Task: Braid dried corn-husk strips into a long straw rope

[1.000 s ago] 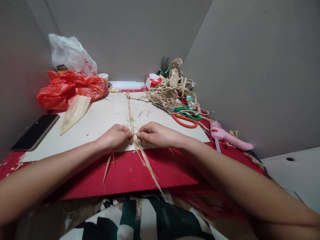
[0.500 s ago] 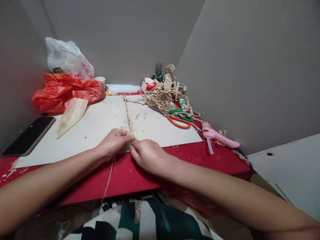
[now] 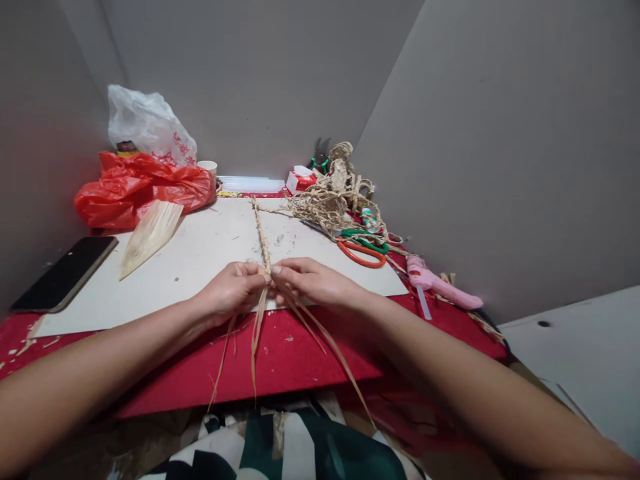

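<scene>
A straw braid (image 3: 261, 232) runs down the middle of the white board (image 3: 215, 247) to my two hands. My left hand (image 3: 237, 287) pinches the lower end of the braid between thumb and fingers. From the right, my right hand (image 3: 307, 280) meets it, thumb and fingertips closed at the same spot. Loose straw strands (image 3: 258, 333) hang below the pinch over the red cloth (image 3: 295, 353), some fanning down to the right. The fingertips partly hide the point where the strands join.
Orange-handled scissors (image 3: 363, 255) and a heap of braided straw (image 3: 335, 190) lie at right, near a pink glue gun (image 3: 440, 283). A phone (image 3: 65, 273), a dried husk (image 3: 150, 237) and a red plastic bag (image 3: 145, 190) are at left. A paper cup (image 3: 207, 167) stands behind.
My right hand has turned and opened its grip outward, its fingers now at the braid's end. Several strands now hang free below the hands. The view has shifted slightly.
</scene>
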`<state>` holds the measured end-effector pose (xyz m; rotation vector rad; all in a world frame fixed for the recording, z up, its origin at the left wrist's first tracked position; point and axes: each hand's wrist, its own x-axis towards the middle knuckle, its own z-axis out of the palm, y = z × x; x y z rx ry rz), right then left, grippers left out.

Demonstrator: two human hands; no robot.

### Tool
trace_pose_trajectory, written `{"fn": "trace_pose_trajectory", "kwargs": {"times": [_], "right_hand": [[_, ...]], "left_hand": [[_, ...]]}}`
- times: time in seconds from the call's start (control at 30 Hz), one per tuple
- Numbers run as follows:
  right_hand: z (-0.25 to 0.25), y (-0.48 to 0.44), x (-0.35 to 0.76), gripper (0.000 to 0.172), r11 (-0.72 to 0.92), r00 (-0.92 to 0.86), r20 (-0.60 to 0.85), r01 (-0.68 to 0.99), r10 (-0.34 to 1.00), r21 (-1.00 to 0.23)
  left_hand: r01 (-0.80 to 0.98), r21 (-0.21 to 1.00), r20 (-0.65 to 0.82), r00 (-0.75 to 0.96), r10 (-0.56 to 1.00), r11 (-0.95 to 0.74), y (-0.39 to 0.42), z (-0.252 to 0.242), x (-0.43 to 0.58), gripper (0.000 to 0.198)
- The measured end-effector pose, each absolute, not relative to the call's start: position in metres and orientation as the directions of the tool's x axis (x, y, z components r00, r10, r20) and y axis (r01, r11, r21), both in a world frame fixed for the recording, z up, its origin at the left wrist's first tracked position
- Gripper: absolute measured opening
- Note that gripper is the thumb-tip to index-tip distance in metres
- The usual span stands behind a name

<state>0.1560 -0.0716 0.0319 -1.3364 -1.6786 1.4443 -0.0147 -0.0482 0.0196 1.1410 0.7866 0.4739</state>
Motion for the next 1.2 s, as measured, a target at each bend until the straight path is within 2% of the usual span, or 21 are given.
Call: {"fn": "trace_pose_trajectory", "kwargs": {"times": [0.1, 0.2, 0.3, 0.4, 0.5, 0.7, 0.83, 0.9, 1.0, 1.1, 1.13, 1.2], "right_hand": [[0.024, -0.067, 0.154, 0.032, -0.268, -0.466, -0.336, 0.207, 0.819, -0.941], [0.023, -0.063, 0.156, 0.034, -0.378, -0.503, -0.435, 0.217, 0.747, -0.9], [0.022, -0.06, 0.154, 0.035, -0.494, -0.525, -0.5, 0.165, 0.689, -0.854], [0.019, -0.064, 0.146, 0.03, -0.559, -0.485, -0.491, 0.005, 0.723, -0.829], [0.015, -0.072, 0.138, 0.023, -0.562, -0.383, -0.487, -0.112, 0.785, -0.819], [0.014, -0.083, 0.129, 0.018, -0.524, -0.244, -0.475, -0.214, 0.846, -0.824], [0.014, -0.085, 0.124, 0.027, -0.549, -0.279, -0.478, -0.316, 0.833, -0.774], [0.013, -0.086, 0.122, 0.028, -0.569, -0.291, -0.492, -0.322, 0.82, -0.757], [0.012, -0.087, 0.123, 0.017, -0.581, -0.292, -0.507, -0.292, 0.811, -0.76], [0.012, -0.086, 0.127, 0.012, -0.589, -0.313, -0.506, -0.305, 0.804, -0.748], [0.013, -0.086, 0.129, 0.013, -0.59, -0.324, -0.499, -0.323, 0.804, -0.74], [0.014, -0.086, 0.132, 0.014, -0.591, -0.351, -0.482, -0.356, 0.802, -0.724]], "left_hand": [[0.094, 0.934, -0.318, 0.662, 0.678, 0.346, -0.046, 0.019, -0.017, 0.018], [0.182, 0.945, -0.321, 0.663, 0.676, 0.27, -0.042, 0.019, -0.019, 0.014], [0.265, 0.96, -0.246, 0.648, 0.721, 0.09, -0.037, 0.018, -0.022, 0.013], [0.363, 0.922, -0.156, 0.664, 0.731, -0.133, -0.034, 0.02, -0.025, 0.02], [0.486, 0.82, -0.145, 0.689, 0.71, -0.304, -0.035, 0.03, -0.029, 0.024], [0.658, 0.507, -0.061, 0.672, 0.738, -0.557, -0.05, 0.045, -0.03, 0.029], [0.728, 0.323, -0.065, 0.654, 0.753, -0.605, -0.069, 0.036, -0.024, 0.026], [0.766, 0.279, -0.081, 0.62, 0.78, -0.579, -0.081, 0.03, -0.021, 0.025], [0.746, 0.319, -0.092, 0.639, 0.764, -0.585, -0.097, 0.026, -0.02, 0.02], [0.6, 0.464, -0.078, 0.761, 0.645, -0.652, -0.102, 0.034, -0.023, 0.019], [0.554, 0.528, -0.038, 0.773, 0.633, -0.644, -0.098, 0.039, -0.025, 0.023], [0.502, 0.655, 0.091, 0.69, 0.718, -0.565, -0.084, 0.046, -0.027, 0.026]]}}
